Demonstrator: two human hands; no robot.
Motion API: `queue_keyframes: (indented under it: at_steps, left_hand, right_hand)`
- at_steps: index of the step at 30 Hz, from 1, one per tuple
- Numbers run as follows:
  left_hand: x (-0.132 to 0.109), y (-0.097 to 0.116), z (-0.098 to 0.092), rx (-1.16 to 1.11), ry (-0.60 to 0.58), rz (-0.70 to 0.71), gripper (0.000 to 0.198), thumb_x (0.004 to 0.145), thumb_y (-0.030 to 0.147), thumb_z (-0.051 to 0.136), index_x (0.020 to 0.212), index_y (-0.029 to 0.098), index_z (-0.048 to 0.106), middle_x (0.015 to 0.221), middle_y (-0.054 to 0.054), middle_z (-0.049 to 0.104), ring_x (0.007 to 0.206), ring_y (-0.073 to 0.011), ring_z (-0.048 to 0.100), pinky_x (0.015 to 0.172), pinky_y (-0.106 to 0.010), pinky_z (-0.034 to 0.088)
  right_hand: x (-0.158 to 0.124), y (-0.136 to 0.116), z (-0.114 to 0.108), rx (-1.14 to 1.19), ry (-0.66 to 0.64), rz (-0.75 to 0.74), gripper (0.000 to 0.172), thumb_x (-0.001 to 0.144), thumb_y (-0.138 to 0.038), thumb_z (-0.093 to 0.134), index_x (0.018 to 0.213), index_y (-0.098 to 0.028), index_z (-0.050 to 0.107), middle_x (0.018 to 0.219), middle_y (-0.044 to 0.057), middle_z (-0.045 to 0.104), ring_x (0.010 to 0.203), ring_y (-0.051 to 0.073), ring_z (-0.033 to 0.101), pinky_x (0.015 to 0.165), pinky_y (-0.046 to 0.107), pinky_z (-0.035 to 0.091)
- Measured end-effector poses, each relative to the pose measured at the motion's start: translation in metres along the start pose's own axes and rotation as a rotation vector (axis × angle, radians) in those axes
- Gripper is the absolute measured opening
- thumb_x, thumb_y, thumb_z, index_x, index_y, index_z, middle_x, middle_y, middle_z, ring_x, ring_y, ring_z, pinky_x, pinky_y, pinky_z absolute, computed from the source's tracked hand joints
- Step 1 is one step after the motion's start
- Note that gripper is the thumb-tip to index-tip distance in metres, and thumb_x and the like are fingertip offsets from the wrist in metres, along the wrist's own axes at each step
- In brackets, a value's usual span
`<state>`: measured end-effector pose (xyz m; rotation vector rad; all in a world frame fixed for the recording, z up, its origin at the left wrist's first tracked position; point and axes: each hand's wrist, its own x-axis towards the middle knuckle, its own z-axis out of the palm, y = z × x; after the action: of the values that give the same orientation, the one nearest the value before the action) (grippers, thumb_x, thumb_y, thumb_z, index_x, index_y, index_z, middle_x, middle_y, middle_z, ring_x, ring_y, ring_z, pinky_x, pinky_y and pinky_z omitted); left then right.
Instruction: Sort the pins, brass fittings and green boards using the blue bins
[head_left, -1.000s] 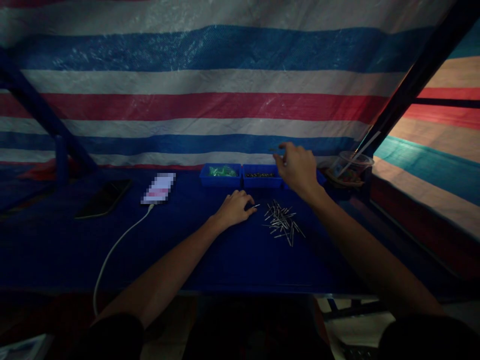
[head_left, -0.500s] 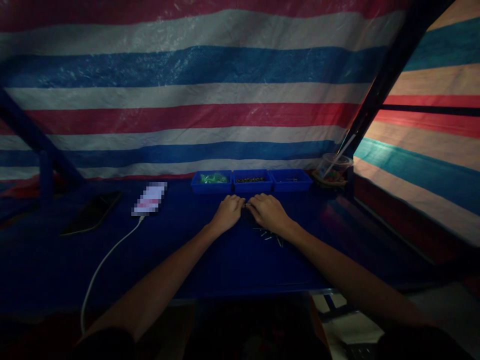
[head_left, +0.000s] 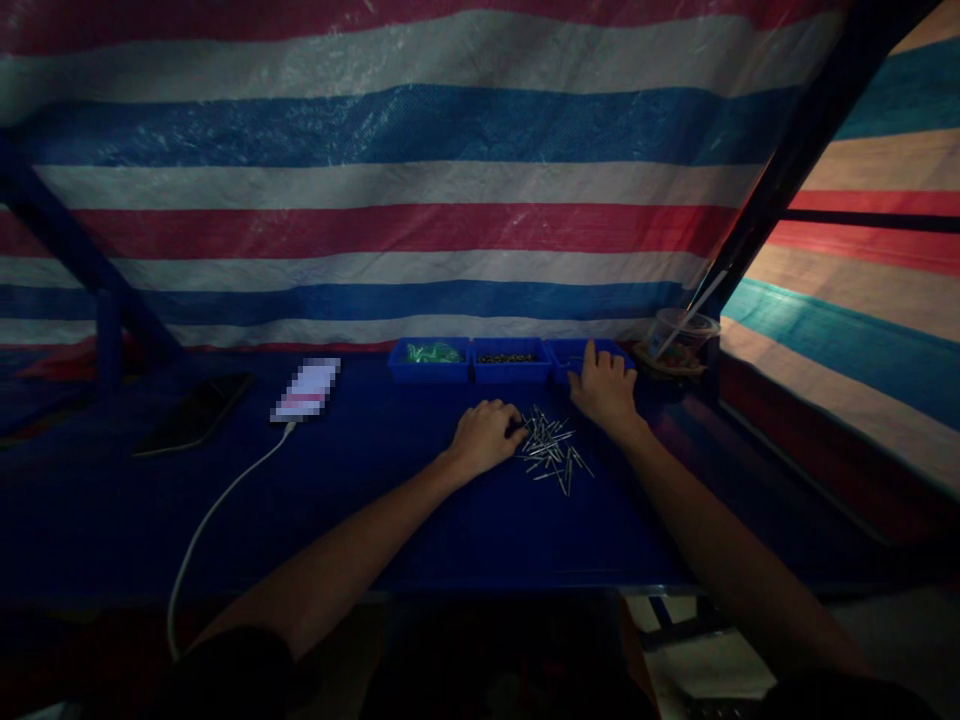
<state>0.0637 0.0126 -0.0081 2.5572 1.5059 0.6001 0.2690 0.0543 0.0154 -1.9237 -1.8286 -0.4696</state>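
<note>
My left hand (head_left: 486,435) rests on the blue table (head_left: 420,500), its fingers curled at the left edge of a pile of thin metal pins (head_left: 551,448); what it pinches is too small to make out. My right hand (head_left: 604,385) reaches forward over the rightmost of three small blue bins (head_left: 571,352), fingers partly spread, with nothing visible in them. The middle bin (head_left: 510,358) holds dark small parts. Green pieces fill the left bin (head_left: 430,356).
A dark phone (head_left: 193,412) and a lit phone (head_left: 306,388) with a white cable (head_left: 217,500) lie at the left. A plastic cup with a straw (head_left: 679,335) stands at the right by a dark post. A striped tarp hangs behind the table.
My right hand left my left hand at the pins and reached forward to the rightmost bin. The left hand stayed by the pile, which now shows fully.
</note>
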Motion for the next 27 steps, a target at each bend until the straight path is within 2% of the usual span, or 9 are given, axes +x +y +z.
queue_keyframes:
  at_steps: [4, 8, 12, 15, 18, 20, 22, 24, 27]
  left_hand:
    - [-0.001, -0.003, 0.0, 0.058, 0.019, 0.0, 0.015, 0.086, 0.03, 0.054, 0.088, 0.021, 0.067, 0.092, -0.007, 0.066, 0.089, -0.0245, 0.057, 0.076, -0.037, 0.045]
    - [0.003, -0.017, -0.005, -0.069, 0.072, -0.044, 0.022, 0.091, 0.027, 0.047, 0.088, 0.017, 0.067, 0.095, -0.007, 0.068, 0.089, -0.0222, 0.058, 0.081, -0.035, 0.044]
    - [0.008, -0.026, -0.011, -0.277, 0.136, -0.101, 0.03, 0.092, 0.028, 0.043, 0.08, 0.016, 0.067, 0.085, -0.006, 0.07, 0.083, -0.0193, 0.061, 0.079, -0.031, 0.045]
    - [0.007, -0.023, -0.014, -0.437, 0.149, -0.133, 0.037, 0.093, 0.034, 0.039, 0.075, 0.015, 0.066, 0.074, -0.005, 0.068, 0.074, -0.0177, 0.063, 0.071, -0.027, 0.046]
    - [0.003, -0.016, -0.015, -0.531, 0.134, -0.101, 0.039, 0.096, 0.035, 0.033, 0.087, 0.015, 0.066, 0.077, -0.003, 0.067, 0.074, -0.0164, 0.063, 0.07, -0.027, 0.046]
    - [0.001, -0.013, -0.015, -0.462, 0.11, -0.027, 0.032, 0.095, 0.03, 0.036, 0.097, 0.017, 0.065, 0.081, -0.003, 0.067, 0.079, -0.0168, 0.062, 0.076, -0.029, 0.046]
    - [0.003, -0.013, -0.013, -0.327, 0.088, 0.062, 0.026, 0.093, 0.024, 0.041, 0.105, 0.019, 0.063, 0.088, -0.004, 0.066, 0.087, -0.0183, 0.059, 0.082, -0.032, 0.044]
    - [0.008, -0.014, -0.009, -0.201, 0.042, 0.138, 0.026, 0.09, 0.021, 0.046, 0.111, 0.021, 0.061, 0.095, -0.005, 0.064, 0.094, -0.0197, 0.056, 0.087, -0.034, 0.043]
    - [0.017, -0.018, -0.002, -0.102, -0.06, 0.185, 0.025, 0.088, 0.025, 0.053, 0.112, 0.025, 0.061, 0.101, -0.005, 0.059, 0.097, -0.0207, 0.054, 0.087, -0.034, 0.043]
  right_hand:
    - [-0.019, -0.026, -0.005, 0.19, -0.154, -0.291, 0.046, 0.091, -0.04, 0.042, 0.129, -0.017, 0.049, 0.116, 0.016, 0.059, 0.11, 0.033, 0.047, 0.083, 0.044, 0.037]
    - [-0.026, -0.039, -0.011, 0.362, -0.215, -0.59, 0.03, 0.09, -0.034, 0.048, 0.113, -0.02, 0.061, 0.101, 0.008, 0.066, 0.097, 0.023, 0.054, 0.081, 0.036, 0.037]
    - [-0.03, -0.045, -0.01, 0.351, -0.141, -0.685, 0.019, 0.089, -0.028, 0.051, 0.1, -0.019, 0.063, 0.09, 0.006, 0.067, 0.086, 0.019, 0.056, 0.074, 0.032, 0.036]
    - [-0.03, -0.044, -0.021, 0.334, 0.001, -0.717, 0.016, 0.09, -0.025, 0.049, 0.09, -0.017, 0.064, 0.082, 0.006, 0.066, 0.078, 0.018, 0.055, 0.07, 0.031, 0.035]
    - [-0.019, -0.03, -0.041, 0.395, 0.29, -0.614, 0.019, 0.09, -0.026, 0.047, 0.085, -0.017, 0.062, 0.077, 0.005, 0.064, 0.073, 0.017, 0.054, 0.068, 0.031, 0.037]
    - [-0.006, -0.011, -0.052, 0.444, 0.523, -0.416, 0.023, 0.092, -0.029, 0.043, 0.087, -0.017, 0.062, 0.076, 0.005, 0.062, 0.072, 0.017, 0.054, 0.07, 0.032, 0.039]
    - [0.008, 0.009, -0.055, 0.413, 0.653, -0.192, 0.028, 0.093, -0.032, 0.038, 0.094, -0.017, 0.062, 0.078, 0.007, 0.061, 0.075, 0.019, 0.054, 0.073, 0.034, 0.04]
    - [0.019, 0.025, -0.048, 0.298, 0.598, -0.047, 0.032, 0.093, -0.034, 0.036, 0.101, -0.016, 0.062, 0.084, 0.009, 0.061, 0.082, 0.023, 0.054, 0.077, 0.037, 0.04]
    - [0.024, 0.035, -0.027, 0.108, 0.317, 0.011, 0.037, 0.089, -0.036, 0.044, 0.11, -0.013, 0.062, 0.096, 0.016, 0.06, 0.094, 0.029, 0.051, 0.079, 0.041, 0.04]
